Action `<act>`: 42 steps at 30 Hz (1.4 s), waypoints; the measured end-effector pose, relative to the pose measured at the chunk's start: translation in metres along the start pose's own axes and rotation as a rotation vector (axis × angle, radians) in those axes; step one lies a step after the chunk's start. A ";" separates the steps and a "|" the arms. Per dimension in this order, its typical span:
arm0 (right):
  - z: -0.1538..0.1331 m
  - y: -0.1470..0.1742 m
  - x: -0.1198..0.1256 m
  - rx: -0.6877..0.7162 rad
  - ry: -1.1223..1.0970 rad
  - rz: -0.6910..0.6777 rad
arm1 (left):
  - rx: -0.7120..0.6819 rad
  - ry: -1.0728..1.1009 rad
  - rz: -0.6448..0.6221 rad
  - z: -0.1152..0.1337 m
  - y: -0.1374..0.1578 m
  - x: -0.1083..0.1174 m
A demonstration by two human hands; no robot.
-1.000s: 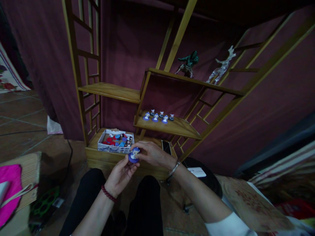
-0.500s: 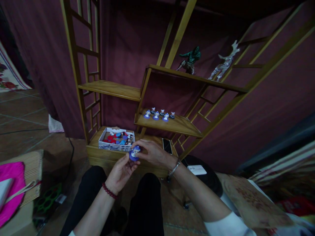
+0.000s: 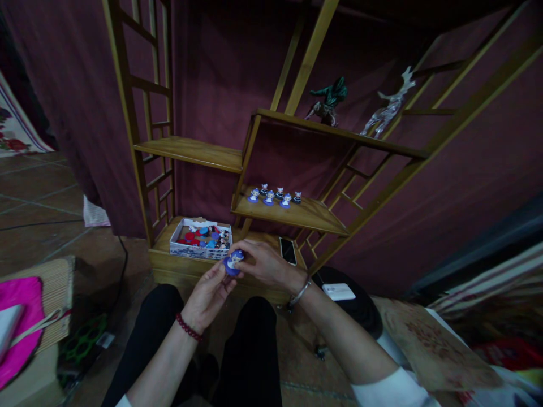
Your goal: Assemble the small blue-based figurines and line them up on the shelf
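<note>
Both my hands hold a small purple and white figurine (image 3: 233,262) on a round purple base, in front of the low shelf. My left hand (image 3: 208,294) pinches the base from the lower left. From the upper right, the fingers of my right hand (image 3: 259,262) close on the figurine's body. Just behind my hands, an open cardboard box (image 3: 195,252) holds many red, blue and purple pieces and small figures. On the middle shelf (image 3: 305,217) stand three similar purple figurines (image 3: 268,198) in front of several darker figurines (image 3: 279,193).
A phone (image 3: 287,251) lies on the low shelf right of my hand. The upper shelf carries a green-hooded figure (image 3: 330,102) and a clear deer-like statue (image 3: 390,104). At right, a white object (image 3: 339,291) rests on a black stool (image 3: 365,316). A pink cloth (image 3: 21,322) lies at left.
The figurine has tilted and turned slightly in my fingers, and my hands have shifted a little. Box and shelf figures stay put.
</note>
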State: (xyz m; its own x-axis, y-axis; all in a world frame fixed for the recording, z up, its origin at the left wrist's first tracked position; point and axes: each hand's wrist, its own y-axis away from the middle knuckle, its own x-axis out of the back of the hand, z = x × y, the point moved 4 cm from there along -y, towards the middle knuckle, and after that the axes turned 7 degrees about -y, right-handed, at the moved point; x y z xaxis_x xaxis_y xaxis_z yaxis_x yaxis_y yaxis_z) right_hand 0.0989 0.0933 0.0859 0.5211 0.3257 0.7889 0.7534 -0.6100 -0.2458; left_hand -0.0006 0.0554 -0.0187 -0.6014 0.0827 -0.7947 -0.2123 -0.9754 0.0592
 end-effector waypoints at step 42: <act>0.007 0.006 0.001 -0.046 -0.060 0.087 | -0.034 0.060 0.051 0.007 -0.003 -0.004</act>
State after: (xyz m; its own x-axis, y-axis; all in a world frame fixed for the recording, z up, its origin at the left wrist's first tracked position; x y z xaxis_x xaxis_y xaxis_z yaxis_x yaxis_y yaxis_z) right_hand 0.1064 0.0950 0.0814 0.6079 0.3116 0.7303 0.6858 -0.6696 -0.2850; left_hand -0.0029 0.0592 -0.0111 -0.5630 0.0212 -0.8262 -0.1555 -0.9845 0.0807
